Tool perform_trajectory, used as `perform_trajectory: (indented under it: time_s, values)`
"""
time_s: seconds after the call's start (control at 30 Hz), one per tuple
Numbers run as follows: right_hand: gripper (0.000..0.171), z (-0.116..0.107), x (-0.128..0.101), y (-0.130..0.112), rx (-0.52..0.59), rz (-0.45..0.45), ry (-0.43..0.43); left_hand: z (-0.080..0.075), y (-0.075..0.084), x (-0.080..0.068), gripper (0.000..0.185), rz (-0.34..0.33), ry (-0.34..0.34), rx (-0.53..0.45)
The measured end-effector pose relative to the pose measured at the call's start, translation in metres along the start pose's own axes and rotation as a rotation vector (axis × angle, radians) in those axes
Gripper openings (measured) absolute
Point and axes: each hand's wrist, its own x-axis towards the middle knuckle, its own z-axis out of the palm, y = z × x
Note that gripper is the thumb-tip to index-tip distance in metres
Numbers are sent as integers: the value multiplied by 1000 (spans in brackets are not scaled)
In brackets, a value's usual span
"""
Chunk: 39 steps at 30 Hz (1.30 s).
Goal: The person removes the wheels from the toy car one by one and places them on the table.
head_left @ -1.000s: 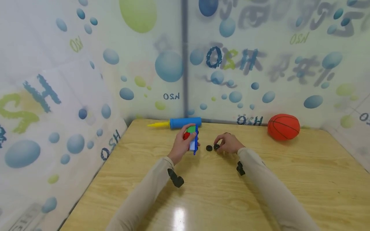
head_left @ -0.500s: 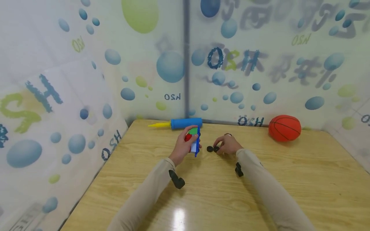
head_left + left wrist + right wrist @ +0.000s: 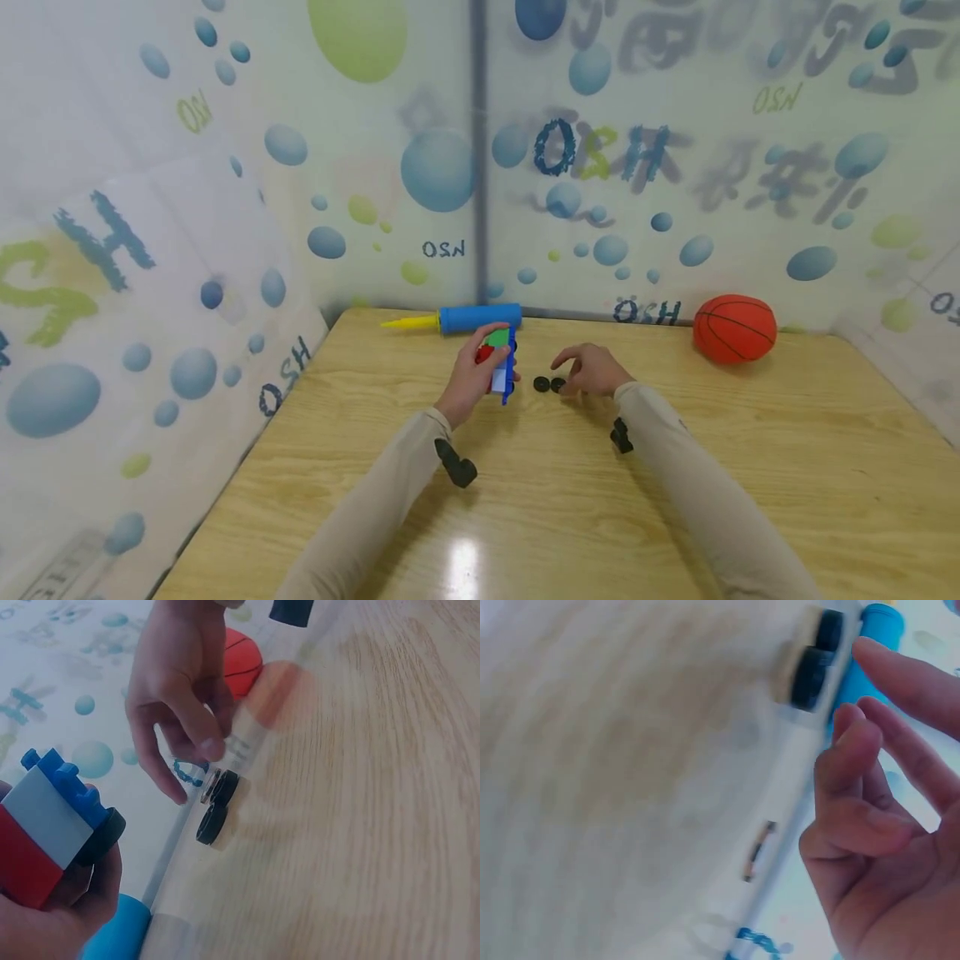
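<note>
My left hand [image 3: 474, 375] grips a toy block vehicle [image 3: 498, 367] with red, green and pale blocks on a blue base, held off the table. A black wheel [image 3: 102, 837] shows on it in the left wrist view. Right of it, two black toy wheels [image 3: 542, 384] lie side by side on the wooden table. Over the nearer-right one hovers my right hand [image 3: 596, 372], its index finger extended and its thumb apart from it. In the right wrist view nothing is between the fingers, and the two wheels [image 3: 810, 679] lie just beyond the fingertips.
At the table's back edge lies a blue cylinder [image 3: 480, 318] with a yellow pointed tip [image 3: 408, 322]. A red basketball [image 3: 735, 329] sits at the back right. A bubble-patterned sheet [image 3: 375, 150] stands behind and on both sides of the wooden table [image 3: 525, 508].
The right-hand wheel has shifted left, close against the other wheel. My right fingers have come off it and spread, the index finger lifting. My left hand keeps its hold on the vehicle.
</note>
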Motion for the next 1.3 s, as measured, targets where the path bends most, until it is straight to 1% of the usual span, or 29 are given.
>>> perform_trajectory:
  time_s: [0.13, 0.2, 0.33, 0.43, 0.57, 0.7, 0.77, 0.87, 1.03, 1.13, 1.3]
  values:
    - [42, -9, -6, -11, -17, -33, 37, 0, 1, 0, 37, -15, -9, -25]
    - [41, -14, -10, -19, -8, -60, 60, 1, 2, -1, 40, -34, -23, -54]
    - [36, -21, -17, -39, 10, -148, 97, 1, 4, -4, 49, -71, -48, -105]
    - [36, -23, -22, -54, 21, -204, 115, 1, 3, -5, 50, -80, -56, -129]
    - [36, -18, -26, -67, 32, -256, 120, 0, 1, -6, 51, -99, -67, -156]
    - [38, -10, -26, -72, 31, -319, 130, 1, -1, -7, 51, -74, -79, -154]
    - [39, -7, -26, -74, 35, -343, 128, 1, -1, -7, 50, -48, -83, -134]
    - [41, -2, -27, -76, 36, -368, 118, 1, -1, -5, 49, -20, -96, -111]
    - [48, 0, -27, -80, 43, -405, 117, 1, 0, -2, 46, 15, -120, -121]
    - [56, -1, -28, -83, 42, -416, 120, 2, 1, -1, 46, 34, -110, -118]
    - [68, 3, -31, -82, -26, -426, 136, 4, 0, -1, 50, 44, -72, -39]
